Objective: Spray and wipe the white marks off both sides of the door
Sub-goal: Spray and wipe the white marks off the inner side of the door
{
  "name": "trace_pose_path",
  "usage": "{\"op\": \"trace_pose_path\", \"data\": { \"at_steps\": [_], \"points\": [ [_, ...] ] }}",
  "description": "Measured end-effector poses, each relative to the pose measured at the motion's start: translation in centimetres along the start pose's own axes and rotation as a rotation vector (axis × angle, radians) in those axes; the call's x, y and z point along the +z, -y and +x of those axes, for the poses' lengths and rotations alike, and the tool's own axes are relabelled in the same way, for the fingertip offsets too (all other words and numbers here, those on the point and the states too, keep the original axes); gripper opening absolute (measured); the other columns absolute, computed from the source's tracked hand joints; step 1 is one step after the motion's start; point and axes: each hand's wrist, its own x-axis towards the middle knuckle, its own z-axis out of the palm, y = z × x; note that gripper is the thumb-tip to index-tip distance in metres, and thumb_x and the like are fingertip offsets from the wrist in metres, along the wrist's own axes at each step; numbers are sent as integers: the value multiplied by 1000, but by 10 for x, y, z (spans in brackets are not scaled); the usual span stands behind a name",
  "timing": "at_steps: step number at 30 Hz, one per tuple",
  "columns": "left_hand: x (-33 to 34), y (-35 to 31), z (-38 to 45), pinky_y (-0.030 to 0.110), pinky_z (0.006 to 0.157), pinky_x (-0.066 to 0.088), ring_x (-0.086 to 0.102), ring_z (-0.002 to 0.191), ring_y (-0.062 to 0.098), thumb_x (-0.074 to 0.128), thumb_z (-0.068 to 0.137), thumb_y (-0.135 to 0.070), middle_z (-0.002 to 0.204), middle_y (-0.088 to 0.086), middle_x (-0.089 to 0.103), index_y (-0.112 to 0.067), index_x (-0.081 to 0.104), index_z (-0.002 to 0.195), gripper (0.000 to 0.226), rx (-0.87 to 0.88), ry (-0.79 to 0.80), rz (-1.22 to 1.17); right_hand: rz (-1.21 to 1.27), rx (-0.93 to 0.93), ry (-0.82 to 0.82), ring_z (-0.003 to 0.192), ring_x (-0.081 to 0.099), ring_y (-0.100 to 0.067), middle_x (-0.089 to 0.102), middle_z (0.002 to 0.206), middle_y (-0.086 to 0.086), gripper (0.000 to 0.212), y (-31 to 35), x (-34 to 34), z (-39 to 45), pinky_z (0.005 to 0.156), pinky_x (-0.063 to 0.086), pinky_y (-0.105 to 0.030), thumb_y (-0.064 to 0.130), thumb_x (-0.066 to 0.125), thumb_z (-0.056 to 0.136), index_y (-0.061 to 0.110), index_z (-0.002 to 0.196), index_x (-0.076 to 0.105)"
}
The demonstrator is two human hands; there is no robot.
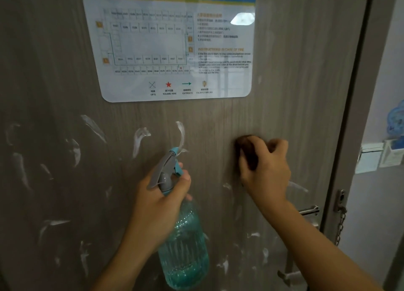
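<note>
Gripping the spray bottle [182,242] by its neck, my left hand [160,205] has its fingers curled round the grey and blue trigger head, nozzle aimed up and towards the door [218,120]. The bottle is ribbed, clear teal plastic; blue-green liquid sits in its lower part, though I cannot tell the exact level through the ribs. My right hand [265,170] clenches a dark brown cloth [248,150] and presses it flat against the wood-grain face, just right of the bottle's nozzle.

White marks [140,140] streak the door to the left of the bottle, above its nozzle, and lower down on both sides of my forearms. Above them hangs a glossy floor plan sign [172,45], its bottom edge well clear of my cloth. To the right, the door's edge meets the frame [358,120], where a security chain [341,225] dangles. A metal handle [309,211] juts out just below my right wrist, near that edge. Bare panel lies between the sign and my hands.
</note>
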Motion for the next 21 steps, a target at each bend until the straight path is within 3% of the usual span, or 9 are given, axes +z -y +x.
{"op": "trace_pose_path", "data": {
  "at_steps": [2,4,6,10,12,15,18,21],
  "points": [
    [5,-1,-1,52,81,61,77,72,25,70,98,-14,87,0,76,-27,71,101,13,-3,-20,-8,11,-71,37,81,56,-30,43,114,-9,42,16,8,-9,52,54,-37,32,77,83,26,123,65],
    [9,-2,-2,43,78,62,77,71,22,71,98,-15,88,-2,76,-27,72,101,12,-11,-35,-10,-27,-329,170,82,60,-35,45,112,-11,51,17,11,-22,47,51,-37,33,80,78,26,125,61],
    [10,-2,-4,40,79,61,77,72,21,70,98,-16,88,-2,76,-26,72,102,11,-30,-41,-1,-27,-443,246,85,62,-35,46,113,-11,51,5,4,-16,47,51,-37,35,79,78,27,125,60],
    [7,-4,-6,34,74,62,76,71,23,68,99,-15,89,3,75,-23,72,101,9,-37,-45,15,72,-113,65,86,53,-24,44,114,-7,35,2,-11,27,56,55,-38,39,72,88,31,121,62],
    [5,-7,-5,26,68,60,75,72,26,68,99,-14,86,9,71,-19,70,99,5,-34,-65,18,83,-35,7,86,48,-19,43,113,-6,31,11,-10,41,56,54,-39,39,71,90,30,119,63],
    [5,-11,-2,20,61,55,74,70,21,67,100,-17,79,9,68,-16,69,96,4,-9,-87,66,114,-32,-5,89,41,-14,42,113,-7,33,24,-4,40,56,53,-39,43,68,91,28,120,64],
    [5,-12,-1,13,59,50,74,68,15,65,101,-25,71,-5,66,-20,65,91,11,13,-84,114,181,-56,-1,92,35,-10,42,114,-7,41,27,-3,32,62,48,-33,53,59,91,27,123,63],
    [5,-13,1,20,64,55,76,71,16,65,101,-29,76,-8,70,-22,66,96,9,16,-100,91,191,-108,-10,95,40,-16,41,114,-9,39,24,-4,31,62,47,-32,46,52,96,22,125,61]
  ]
}}
